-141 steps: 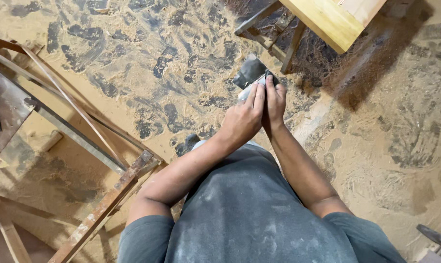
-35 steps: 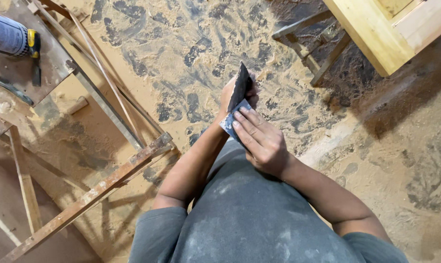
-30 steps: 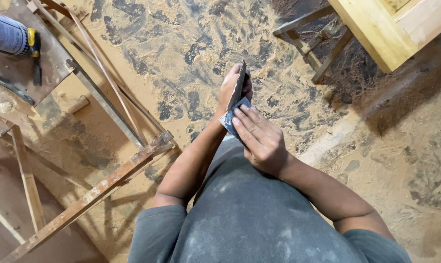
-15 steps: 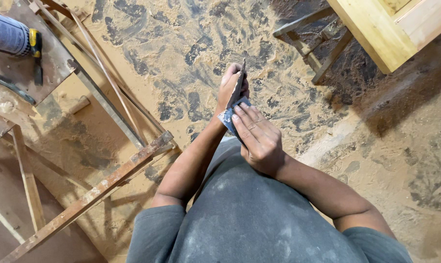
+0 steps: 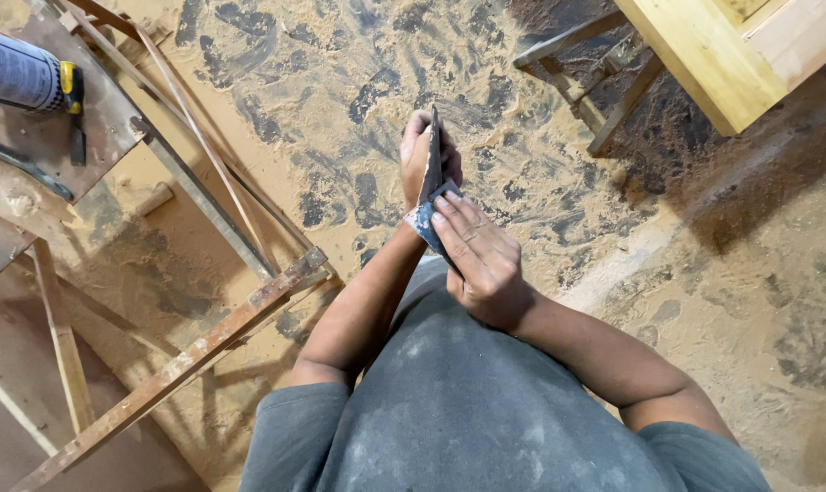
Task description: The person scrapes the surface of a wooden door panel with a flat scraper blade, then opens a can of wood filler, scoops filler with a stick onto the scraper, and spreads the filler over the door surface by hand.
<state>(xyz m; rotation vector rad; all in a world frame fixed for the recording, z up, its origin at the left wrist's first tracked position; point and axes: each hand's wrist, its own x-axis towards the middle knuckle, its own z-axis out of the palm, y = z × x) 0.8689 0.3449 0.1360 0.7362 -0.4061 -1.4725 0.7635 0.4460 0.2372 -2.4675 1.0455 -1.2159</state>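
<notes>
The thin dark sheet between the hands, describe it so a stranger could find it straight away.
Above the grey shirt, over the sawdust-covered floor, left hand and right hand meet. Between them stands the thin dark sheet, seen edge-on, its lower end pale and folded under the right fingers. Nothing else nearby is flat, dark and hand-held.

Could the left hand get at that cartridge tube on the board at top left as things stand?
Probably not without letting go: the left hand holds the folded sheet with the right hand, and the cartridge tube lies well off, beyond the metal frame.

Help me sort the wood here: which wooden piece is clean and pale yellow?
The pale yellow wooden frame at the top right corner; the slats on the left are rusty brown and worn.
</notes>
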